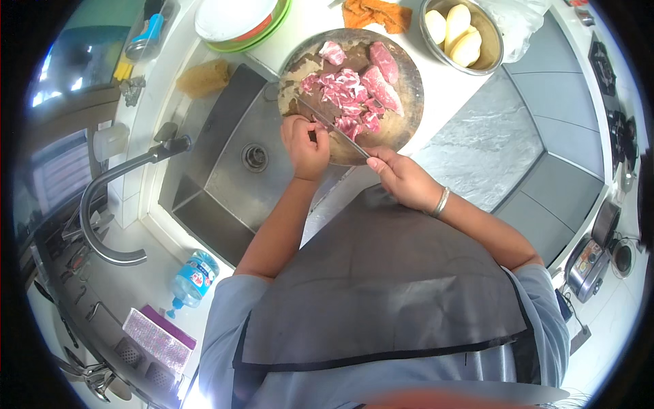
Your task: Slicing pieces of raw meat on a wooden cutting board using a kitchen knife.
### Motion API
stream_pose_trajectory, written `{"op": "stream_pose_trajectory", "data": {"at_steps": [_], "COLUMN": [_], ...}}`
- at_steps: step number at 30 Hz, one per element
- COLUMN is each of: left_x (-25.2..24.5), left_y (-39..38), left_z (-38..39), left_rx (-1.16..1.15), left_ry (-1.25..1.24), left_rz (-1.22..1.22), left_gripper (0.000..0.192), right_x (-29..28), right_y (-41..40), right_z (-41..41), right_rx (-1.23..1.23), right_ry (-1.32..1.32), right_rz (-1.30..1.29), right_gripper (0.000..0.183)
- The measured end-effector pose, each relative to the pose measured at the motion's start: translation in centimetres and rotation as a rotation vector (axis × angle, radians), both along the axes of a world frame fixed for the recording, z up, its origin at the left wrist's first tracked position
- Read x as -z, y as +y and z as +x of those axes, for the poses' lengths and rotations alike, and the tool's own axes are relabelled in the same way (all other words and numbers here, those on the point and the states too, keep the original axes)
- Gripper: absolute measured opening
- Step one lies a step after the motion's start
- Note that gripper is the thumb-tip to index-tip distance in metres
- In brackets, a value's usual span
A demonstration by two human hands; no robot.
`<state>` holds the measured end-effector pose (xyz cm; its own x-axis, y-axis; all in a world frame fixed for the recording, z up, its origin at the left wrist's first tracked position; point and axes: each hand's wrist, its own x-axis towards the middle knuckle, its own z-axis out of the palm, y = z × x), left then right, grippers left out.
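A round wooden chopping board (403,122) lies before me, partly over the sink's edge. My right hand (409,181) grips the knife (334,127) by its handle end, and the blade slants across the board's near left part. My left hand (306,148) is bent at the board's left edge, its fingertips against a small piece of raw meat (319,123) beside the blade. Beyond the blade lies a heap of thin meat slices (345,87). Two larger meat chunks (382,91) lie to its right, and a smaller lump (332,52) sits at the back.
A stainless steel sink (230,174) with a curved faucet (92,204) is at my left. Behind the board are stacked plates (237,20), an orange cloth (375,14) and a metal bowl (493,51) of peeled potatoes (466,46). A soap bottle (194,278) stands left.
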<state>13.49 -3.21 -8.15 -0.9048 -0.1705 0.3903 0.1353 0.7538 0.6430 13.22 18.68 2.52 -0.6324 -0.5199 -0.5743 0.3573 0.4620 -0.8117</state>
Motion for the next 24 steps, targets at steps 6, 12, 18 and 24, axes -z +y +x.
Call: {"op": "stream_pose_trajectory", "data": {"at_steps": [6, 12, 18, 24], "left_x": [-0.2, 0.1, 0.1, -0.2], "left_y": [0.1, -0.1, -0.1, 0.0], "left_z": [-0.1, 0.0, -0.2, 0.0], "left_rx": [0.012, 0.021, 0.032, 0.039], "left_ry": [0.012, -0.012, 0.007, -0.008], "left_rz": [0.028, -0.024, -0.073, -0.105], "left_gripper": [0.016, 0.018, 0.019, 0.017], "right_x": [0.4, 0.6, 2.6, 4.6], "right_y": [0.0, -0.5, -1.9, -3.2], "right_z": [0.8, 0.9, 0.5, -1.8], "right_rx": [0.003, -0.017, 0.018, 0.008], "right_ry": [-0.043, 0.004, 0.151, 0.211], "right_rz": [-0.022, 0.01, -0.053, -0.142], "right_gripper": [0.043, 0.044, 0.042, 0.038]}}
